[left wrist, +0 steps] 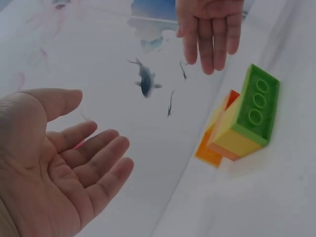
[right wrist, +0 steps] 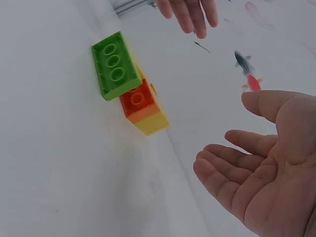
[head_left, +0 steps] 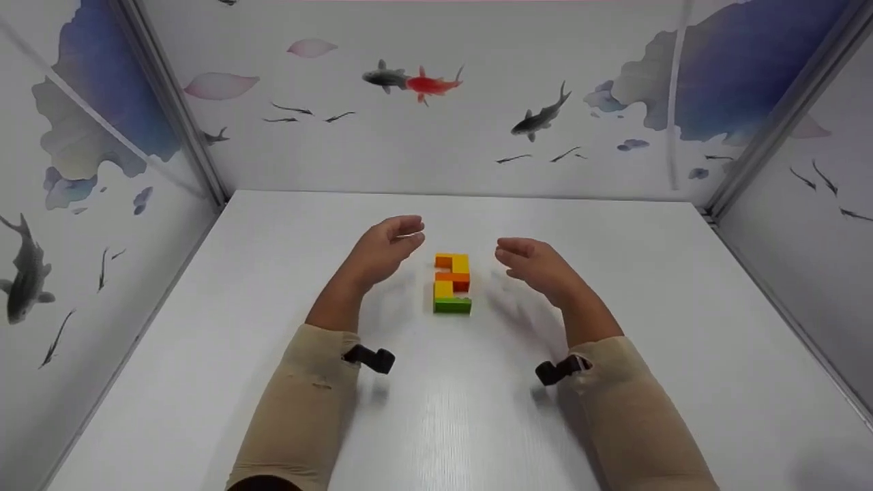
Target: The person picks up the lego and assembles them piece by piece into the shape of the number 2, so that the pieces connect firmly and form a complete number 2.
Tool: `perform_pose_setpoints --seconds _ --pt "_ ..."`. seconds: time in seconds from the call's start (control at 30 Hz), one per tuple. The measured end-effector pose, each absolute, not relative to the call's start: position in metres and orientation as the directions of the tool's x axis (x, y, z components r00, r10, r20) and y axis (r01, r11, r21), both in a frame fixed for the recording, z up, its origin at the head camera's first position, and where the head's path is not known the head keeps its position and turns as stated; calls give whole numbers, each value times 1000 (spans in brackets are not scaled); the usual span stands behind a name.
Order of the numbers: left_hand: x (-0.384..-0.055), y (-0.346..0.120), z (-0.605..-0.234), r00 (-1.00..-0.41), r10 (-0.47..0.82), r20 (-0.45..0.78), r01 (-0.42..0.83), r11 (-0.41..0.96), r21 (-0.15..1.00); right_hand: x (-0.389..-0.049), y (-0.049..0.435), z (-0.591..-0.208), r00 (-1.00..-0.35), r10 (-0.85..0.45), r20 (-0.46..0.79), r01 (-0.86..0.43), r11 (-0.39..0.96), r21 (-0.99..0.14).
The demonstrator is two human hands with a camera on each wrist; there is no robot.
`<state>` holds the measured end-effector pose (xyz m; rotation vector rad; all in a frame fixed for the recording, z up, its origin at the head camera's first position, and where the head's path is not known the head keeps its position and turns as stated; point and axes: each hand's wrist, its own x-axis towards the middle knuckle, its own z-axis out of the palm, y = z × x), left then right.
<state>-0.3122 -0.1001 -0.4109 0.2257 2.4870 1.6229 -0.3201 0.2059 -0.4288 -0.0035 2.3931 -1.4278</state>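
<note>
A small assembly of toy building blocks stands on the white table between the two hands. It joins yellow and orange blocks with a green block at the near end; in the left wrist view the green block shows its hollow underside with round tubes. To its left, the left hand is held apart from it, palm turned inward and fingers loosely extended. The right hand mirrors it on the other side, palm facing the blocks. Neither hand touches anything. An orange-red block shows beside the green one in the right wrist view.
The white table is bounded by white panels printed with fish and blue shapes at the back and both sides. Black wrist mounts sit on the beige sleeves.
</note>
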Motion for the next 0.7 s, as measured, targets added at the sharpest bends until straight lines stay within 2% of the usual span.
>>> perform_pose_setpoints --seconds 0.27,0.57,0.7 --pt "-320 -78 -405 -997 75 18 41 323 946 -325 198 -419 -963 -145 -228 106 575 -812" --pt "-325 -82 -410 -998 54 44 61 385 921 -323 189 -423 -975 -143 -170 45 622 -782" --pt "-327 -90 -415 -999 39 18 34 459 888 -323 187 -425 -975 -157 -158 15 663 -748"
